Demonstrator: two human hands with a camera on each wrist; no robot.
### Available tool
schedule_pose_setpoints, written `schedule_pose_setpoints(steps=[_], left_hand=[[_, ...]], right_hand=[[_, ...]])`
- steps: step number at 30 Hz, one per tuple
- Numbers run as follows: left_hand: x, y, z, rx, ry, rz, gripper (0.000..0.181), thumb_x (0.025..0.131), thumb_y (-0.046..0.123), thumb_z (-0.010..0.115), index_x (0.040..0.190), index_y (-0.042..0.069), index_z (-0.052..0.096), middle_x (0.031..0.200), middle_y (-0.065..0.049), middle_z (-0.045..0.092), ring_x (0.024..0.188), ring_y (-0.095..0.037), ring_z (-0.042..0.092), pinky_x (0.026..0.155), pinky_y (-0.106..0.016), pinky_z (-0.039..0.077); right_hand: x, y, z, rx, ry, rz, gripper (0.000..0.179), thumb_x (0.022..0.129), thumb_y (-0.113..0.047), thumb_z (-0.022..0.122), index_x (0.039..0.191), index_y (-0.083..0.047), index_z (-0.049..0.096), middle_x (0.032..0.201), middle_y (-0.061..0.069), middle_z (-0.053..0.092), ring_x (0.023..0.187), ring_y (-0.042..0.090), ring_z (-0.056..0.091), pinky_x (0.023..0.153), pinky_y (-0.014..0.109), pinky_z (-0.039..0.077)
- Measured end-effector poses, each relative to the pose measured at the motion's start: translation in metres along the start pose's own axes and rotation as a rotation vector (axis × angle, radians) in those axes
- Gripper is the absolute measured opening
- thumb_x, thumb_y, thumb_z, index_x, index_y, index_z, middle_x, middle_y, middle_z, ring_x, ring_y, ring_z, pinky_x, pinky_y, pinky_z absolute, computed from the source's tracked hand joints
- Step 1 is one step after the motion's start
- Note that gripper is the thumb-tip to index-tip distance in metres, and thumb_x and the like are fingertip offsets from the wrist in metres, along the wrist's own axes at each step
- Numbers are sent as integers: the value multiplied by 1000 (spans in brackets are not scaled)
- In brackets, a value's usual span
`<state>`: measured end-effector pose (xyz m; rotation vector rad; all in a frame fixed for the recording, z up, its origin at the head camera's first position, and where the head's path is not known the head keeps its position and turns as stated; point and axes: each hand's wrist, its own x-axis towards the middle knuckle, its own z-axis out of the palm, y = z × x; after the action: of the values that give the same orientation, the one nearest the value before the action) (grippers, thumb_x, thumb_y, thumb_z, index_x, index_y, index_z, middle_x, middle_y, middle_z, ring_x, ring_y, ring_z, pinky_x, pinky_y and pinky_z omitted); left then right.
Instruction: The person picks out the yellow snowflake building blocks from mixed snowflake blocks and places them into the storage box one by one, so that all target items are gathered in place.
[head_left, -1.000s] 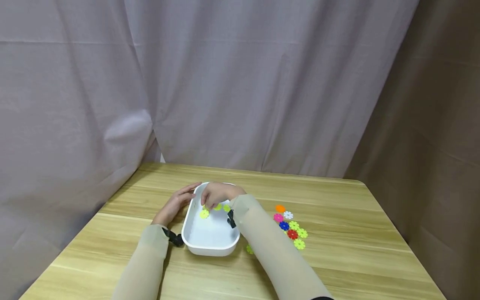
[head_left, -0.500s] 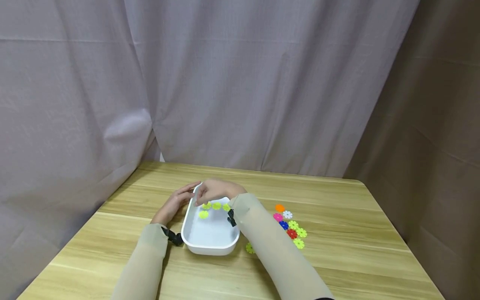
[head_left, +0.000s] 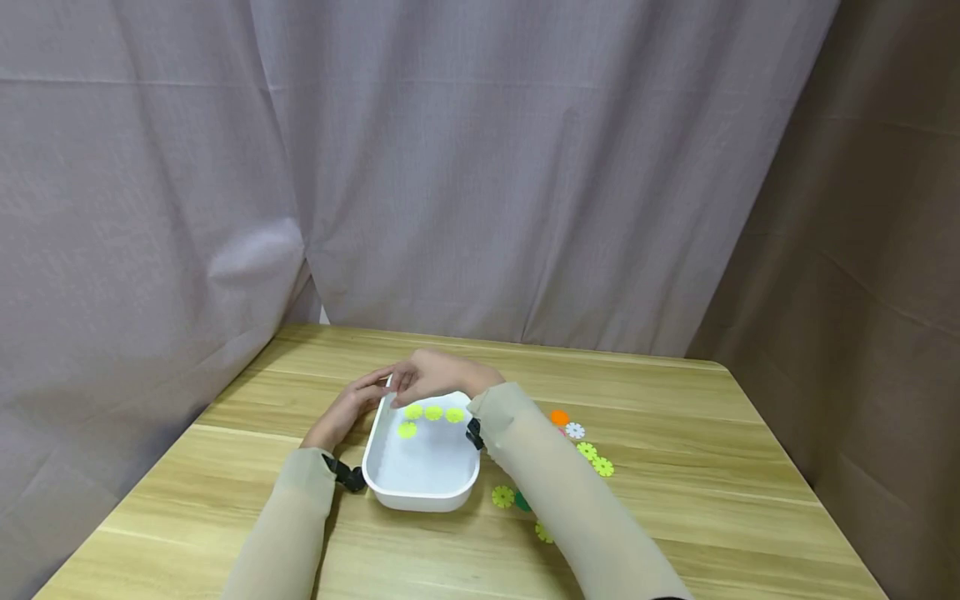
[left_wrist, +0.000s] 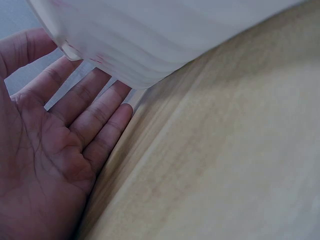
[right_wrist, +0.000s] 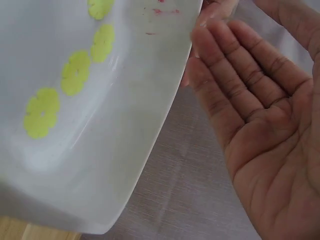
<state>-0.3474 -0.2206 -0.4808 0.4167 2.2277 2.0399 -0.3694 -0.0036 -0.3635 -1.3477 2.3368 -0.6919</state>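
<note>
A white rectangular tray (head_left: 422,471) with rounded corners stands on the table. Inside lie several yellow-green flower-shaped discs (head_left: 433,412), three of them in a row across and one nearer the front. My left hand (head_left: 351,410) is at the tray's far left side. In the left wrist view its nearly straight fingers (left_wrist: 80,100) reach along the outer wall, the thumb by the rim. My right hand (head_left: 435,373) hovers over the far left end of the tray. The right wrist view shows its palm (right_wrist: 270,145) bare and the fingers loosely extended by the rim.
Right of the tray lie more flower-shaped discs: an orange one (head_left: 559,417), a white one (head_left: 575,430), yellow-green ones (head_left: 602,466) and a green one (head_left: 522,500). My right sleeve (head_left: 558,492) covers some. Grey curtains (head_left: 480,167) hang behind the wooden table (head_left: 712,500).
My right hand has risen from the discs inside the tray and its fingers have loosened. The right forearm has swung rightward, hiding the red and blue discs and uncovering a green one. The left hand stays put.
</note>
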Motion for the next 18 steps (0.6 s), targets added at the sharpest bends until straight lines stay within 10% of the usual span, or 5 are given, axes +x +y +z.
schedule_pose_setpoints(steps=[18], left_hand=[[-1,1,-1,3,21,-35,52,99,23,56,150,19,50,150,-8,50,136,-26,47,115,-45,33]], right_hand=[[-17,0,-6,26,88,-149,34,91,-24,75,117,-3,70,101,-5,71,95,7,66,88,22,53]])
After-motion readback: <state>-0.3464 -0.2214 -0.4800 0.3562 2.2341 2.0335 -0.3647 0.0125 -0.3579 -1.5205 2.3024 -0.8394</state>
